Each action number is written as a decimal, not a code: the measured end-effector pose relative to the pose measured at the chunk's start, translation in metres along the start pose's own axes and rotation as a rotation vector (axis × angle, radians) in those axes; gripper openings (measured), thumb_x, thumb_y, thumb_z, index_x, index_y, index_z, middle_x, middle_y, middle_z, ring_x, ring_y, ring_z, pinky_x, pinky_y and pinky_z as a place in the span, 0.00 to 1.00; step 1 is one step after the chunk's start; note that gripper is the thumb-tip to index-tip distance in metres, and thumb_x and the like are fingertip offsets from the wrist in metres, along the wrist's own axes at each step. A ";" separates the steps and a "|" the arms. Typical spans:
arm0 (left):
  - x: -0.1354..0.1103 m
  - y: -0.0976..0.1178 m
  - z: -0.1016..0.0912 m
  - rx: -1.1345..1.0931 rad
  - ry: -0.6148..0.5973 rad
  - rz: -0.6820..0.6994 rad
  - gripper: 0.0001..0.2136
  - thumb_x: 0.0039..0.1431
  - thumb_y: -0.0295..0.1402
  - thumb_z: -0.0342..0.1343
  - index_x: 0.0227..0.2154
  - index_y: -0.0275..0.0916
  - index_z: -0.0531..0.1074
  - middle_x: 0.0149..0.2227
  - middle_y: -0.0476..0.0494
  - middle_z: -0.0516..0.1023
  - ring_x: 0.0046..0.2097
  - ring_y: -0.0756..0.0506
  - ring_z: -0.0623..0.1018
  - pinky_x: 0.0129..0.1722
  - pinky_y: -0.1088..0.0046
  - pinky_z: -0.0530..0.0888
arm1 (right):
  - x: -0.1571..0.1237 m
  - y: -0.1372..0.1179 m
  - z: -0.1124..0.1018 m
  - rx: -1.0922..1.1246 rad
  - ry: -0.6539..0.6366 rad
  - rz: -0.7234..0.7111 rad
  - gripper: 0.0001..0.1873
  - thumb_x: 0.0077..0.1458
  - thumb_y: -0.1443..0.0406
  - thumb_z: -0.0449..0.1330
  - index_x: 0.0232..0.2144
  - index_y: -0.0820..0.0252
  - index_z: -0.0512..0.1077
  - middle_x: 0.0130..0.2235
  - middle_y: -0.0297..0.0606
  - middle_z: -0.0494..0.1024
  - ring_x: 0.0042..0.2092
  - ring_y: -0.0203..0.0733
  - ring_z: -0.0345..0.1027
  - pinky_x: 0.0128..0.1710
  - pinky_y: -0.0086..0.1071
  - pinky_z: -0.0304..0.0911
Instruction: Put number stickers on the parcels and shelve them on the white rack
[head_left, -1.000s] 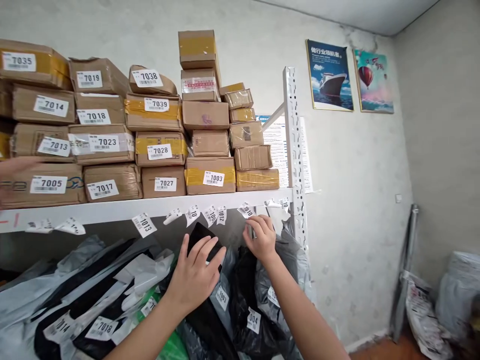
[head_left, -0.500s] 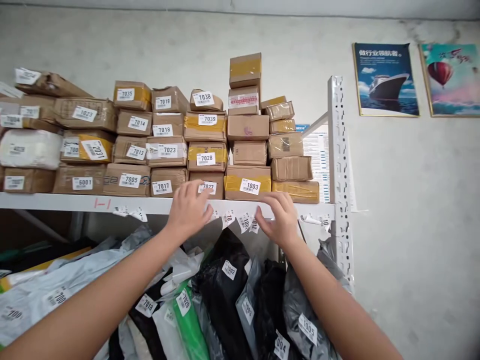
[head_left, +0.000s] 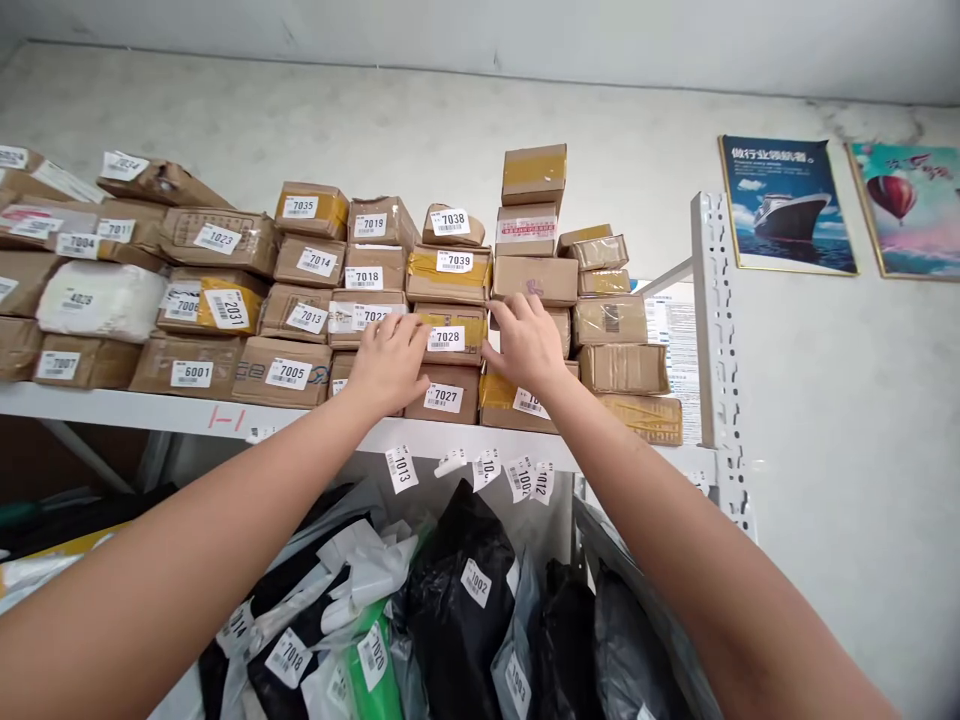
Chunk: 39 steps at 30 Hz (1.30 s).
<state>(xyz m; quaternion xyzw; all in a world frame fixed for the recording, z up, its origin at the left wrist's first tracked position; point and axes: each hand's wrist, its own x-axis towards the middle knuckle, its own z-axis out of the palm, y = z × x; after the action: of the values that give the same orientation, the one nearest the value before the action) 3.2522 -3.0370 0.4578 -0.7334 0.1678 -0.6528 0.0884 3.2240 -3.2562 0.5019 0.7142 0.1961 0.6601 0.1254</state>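
Both my hands reach up to brown cardboard parcels stacked on a white shelf [head_left: 112,411]. My left hand [head_left: 390,360] lies with fingers spread against the left side of the box labelled 7028 [head_left: 450,336], covering the box under 7023. My right hand [head_left: 525,345] rests open on the right side of that box, over the box tagged 1003 [head_left: 517,398]. The box 7027 [head_left: 444,396] sits just below, between my hands. Neither hand has lifted anything.
More numbered boxes fill the shelf to the left, such as 7005 [head_left: 283,372] and 6001 [head_left: 187,370]. Below hang black, grey and green plastic mail bags [head_left: 457,590] with number tags. A white shelf upright [head_left: 716,340] stands right; two posters [head_left: 787,205] hang on the wall.
Both hands have risen from the bags and the shelf edge to the boxes on the shelf, now flanking box 7028. The camera has tilted up and left.
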 end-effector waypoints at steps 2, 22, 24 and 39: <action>0.018 -0.004 0.005 -0.002 -0.023 0.008 0.34 0.53 0.36 0.60 0.63 0.32 0.60 0.63 0.33 0.64 0.63 0.33 0.60 0.60 0.55 0.60 | 0.024 0.005 0.003 -0.008 0.014 -0.030 0.32 0.56 0.62 0.61 0.61 0.65 0.63 0.58 0.52 0.69 0.57 0.59 0.58 0.55 0.49 0.60; 0.063 0.017 0.010 0.094 -0.194 -0.139 0.44 0.38 0.33 0.72 0.60 0.32 0.61 0.60 0.31 0.67 0.61 0.32 0.63 0.60 0.56 0.62 | 0.142 0.044 0.051 0.005 -0.096 -0.027 0.62 0.37 0.44 0.71 0.65 0.67 0.50 0.58 0.57 0.65 0.65 0.75 0.46 0.64 0.68 0.43; 0.063 0.018 0.013 0.063 -0.185 -0.158 0.44 0.38 0.32 0.71 0.61 0.34 0.60 0.60 0.32 0.66 0.61 0.31 0.63 0.59 0.55 0.63 | 0.143 0.046 0.052 0.033 -0.078 -0.024 0.63 0.36 0.45 0.72 0.65 0.68 0.50 0.60 0.59 0.62 0.66 0.75 0.46 0.64 0.67 0.44; 0.038 0.003 -0.074 -0.292 -0.136 -0.246 0.46 0.38 0.26 0.67 0.62 0.42 0.52 0.60 0.38 0.54 0.62 0.33 0.65 0.59 0.58 0.72 | 0.142 0.051 0.044 0.102 -0.081 -0.046 0.33 0.57 0.51 0.62 0.56 0.66 0.63 0.55 0.55 0.65 0.60 0.70 0.51 0.61 0.68 0.46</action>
<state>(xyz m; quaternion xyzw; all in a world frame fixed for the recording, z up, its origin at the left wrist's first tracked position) 3.1821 -3.0470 0.5019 -0.7958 0.1636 -0.5763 -0.0881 3.2809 -3.2353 0.6468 0.7410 0.2407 0.6169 0.1117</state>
